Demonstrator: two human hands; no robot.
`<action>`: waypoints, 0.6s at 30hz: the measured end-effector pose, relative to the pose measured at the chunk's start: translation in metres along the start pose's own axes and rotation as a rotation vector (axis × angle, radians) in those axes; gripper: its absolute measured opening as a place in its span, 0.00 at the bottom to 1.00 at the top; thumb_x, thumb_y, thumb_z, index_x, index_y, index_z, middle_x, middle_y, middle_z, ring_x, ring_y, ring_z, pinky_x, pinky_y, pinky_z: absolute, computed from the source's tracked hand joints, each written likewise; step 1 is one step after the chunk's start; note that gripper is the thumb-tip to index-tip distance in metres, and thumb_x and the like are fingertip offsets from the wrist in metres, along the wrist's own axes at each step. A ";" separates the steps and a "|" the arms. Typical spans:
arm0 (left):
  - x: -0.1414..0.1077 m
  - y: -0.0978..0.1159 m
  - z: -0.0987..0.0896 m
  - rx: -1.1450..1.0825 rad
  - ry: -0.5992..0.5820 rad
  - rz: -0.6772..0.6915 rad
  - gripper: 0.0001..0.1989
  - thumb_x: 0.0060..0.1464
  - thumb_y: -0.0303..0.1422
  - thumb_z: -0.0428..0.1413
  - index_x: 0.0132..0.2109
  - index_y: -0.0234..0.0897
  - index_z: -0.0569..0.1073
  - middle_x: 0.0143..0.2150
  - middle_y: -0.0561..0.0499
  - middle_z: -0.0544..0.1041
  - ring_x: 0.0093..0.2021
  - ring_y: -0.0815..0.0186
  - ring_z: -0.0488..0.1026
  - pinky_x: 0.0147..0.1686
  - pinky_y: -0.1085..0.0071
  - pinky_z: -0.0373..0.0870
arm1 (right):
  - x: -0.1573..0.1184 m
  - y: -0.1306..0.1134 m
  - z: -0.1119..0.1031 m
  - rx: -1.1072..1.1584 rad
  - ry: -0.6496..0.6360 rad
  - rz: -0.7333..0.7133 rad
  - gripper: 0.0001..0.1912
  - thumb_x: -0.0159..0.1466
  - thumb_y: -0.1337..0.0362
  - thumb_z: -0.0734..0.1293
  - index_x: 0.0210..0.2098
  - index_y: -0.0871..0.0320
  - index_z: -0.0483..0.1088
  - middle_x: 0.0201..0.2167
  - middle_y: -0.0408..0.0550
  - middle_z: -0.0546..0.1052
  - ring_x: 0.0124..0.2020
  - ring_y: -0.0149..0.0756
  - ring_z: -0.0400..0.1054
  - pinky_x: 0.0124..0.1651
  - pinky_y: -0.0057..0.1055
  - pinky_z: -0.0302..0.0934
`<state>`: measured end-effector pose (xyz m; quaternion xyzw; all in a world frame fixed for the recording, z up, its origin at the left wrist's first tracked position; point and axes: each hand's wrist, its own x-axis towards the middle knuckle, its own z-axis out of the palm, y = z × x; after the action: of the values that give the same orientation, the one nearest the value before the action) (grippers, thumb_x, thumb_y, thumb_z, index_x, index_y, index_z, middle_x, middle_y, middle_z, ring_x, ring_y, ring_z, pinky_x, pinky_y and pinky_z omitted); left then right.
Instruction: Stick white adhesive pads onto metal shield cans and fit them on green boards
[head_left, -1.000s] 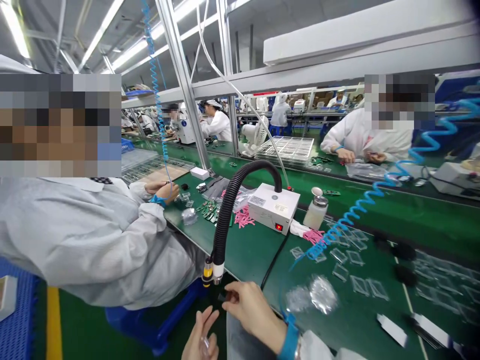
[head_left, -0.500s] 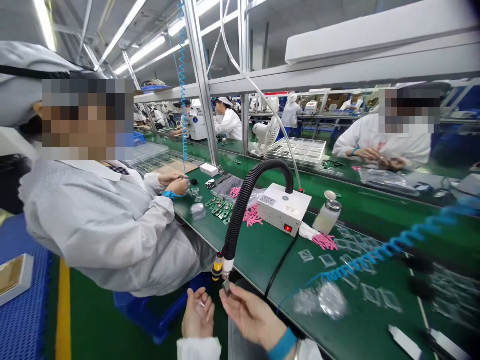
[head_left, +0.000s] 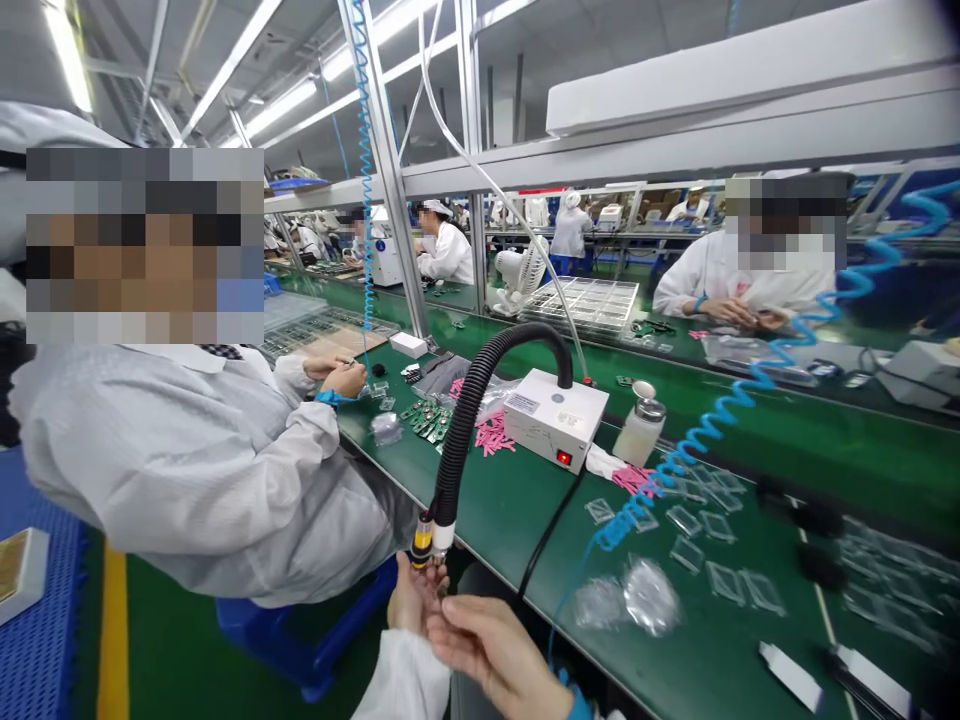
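Observation:
My left hand (head_left: 409,600) is raised to the white nozzle (head_left: 442,538) of a black corrugated hose (head_left: 474,400), its fingers curled just under the tip. Whatever those fingers hold is hidden or too small to name. In front of it, my right hand (head_left: 499,645) reaches in with thumb and fingers closed, nearly touching the left. No piece shows clearly in the right fingers. A yellow and black cylindrical sensor (head_left: 422,540) is fixed beside the nozzle. The hose comes from a white box (head_left: 556,415) with a lit red switch.
On the green bench (head_left: 517,520) lie clear plastic frames (head_left: 686,520), crumpled clear film (head_left: 651,597), pink strips (head_left: 495,434) and green circuit boards (head_left: 429,420). A pump bottle (head_left: 640,430) stands behind. A blue coiled cord (head_left: 720,425) crosses the right side. A co-worker (head_left: 187,480) sits close at left.
My left hand has risen to the nozzle. My right hand has dropped slightly from it, and the small grey square piece it held there no longer shows clearly. The view has shifted slightly.

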<state>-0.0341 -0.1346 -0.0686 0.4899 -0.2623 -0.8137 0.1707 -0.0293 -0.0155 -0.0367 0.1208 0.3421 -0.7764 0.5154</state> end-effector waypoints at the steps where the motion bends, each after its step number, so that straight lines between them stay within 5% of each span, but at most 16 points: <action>1: -0.003 -0.005 0.004 0.012 -0.008 0.011 0.17 0.61 0.37 0.47 0.25 0.32 0.64 0.18 0.59 0.63 0.18 0.75 0.64 0.18 0.77 0.63 | -0.006 -0.002 -0.004 -0.055 0.004 -0.034 0.25 0.51 0.60 0.75 0.39 0.74 0.69 0.36 0.56 0.73 0.29 0.25 0.70 0.34 0.18 0.68; 8: -0.030 -0.015 0.012 0.027 -0.070 0.089 0.28 0.61 0.48 0.38 0.23 0.34 0.65 0.12 0.56 0.61 0.12 0.72 0.58 0.11 0.75 0.52 | -0.026 -0.011 -0.016 -0.408 0.008 -0.119 0.34 0.48 0.47 0.72 0.42 0.72 0.70 0.38 0.57 0.72 0.30 0.22 0.68 0.38 0.19 0.65; 15: -0.013 0.004 -0.017 0.093 0.169 0.155 0.22 0.62 0.42 0.44 0.26 0.31 0.67 0.15 0.57 0.66 0.14 0.76 0.62 0.13 0.79 0.56 | 0.014 -0.012 0.010 -0.986 0.222 -0.314 0.14 0.49 0.66 0.69 0.36 0.65 0.75 0.37 0.52 0.74 0.43 0.34 0.67 0.47 0.21 0.58; 18: -0.005 0.011 -0.026 0.090 0.198 0.162 0.22 0.63 0.41 0.42 0.26 0.31 0.67 0.14 0.58 0.66 0.13 0.76 0.62 0.14 0.79 0.59 | 0.024 -0.013 0.018 -1.186 0.277 -0.384 0.13 0.50 0.69 0.67 0.36 0.63 0.76 0.39 0.53 0.74 0.47 0.39 0.66 0.51 0.26 0.54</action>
<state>-0.0087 -0.1477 -0.0685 0.5523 -0.3190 -0.7322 0.2388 -0.0486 -0.0414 -0.0315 -0.1492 0.7928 -0.5106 0.2974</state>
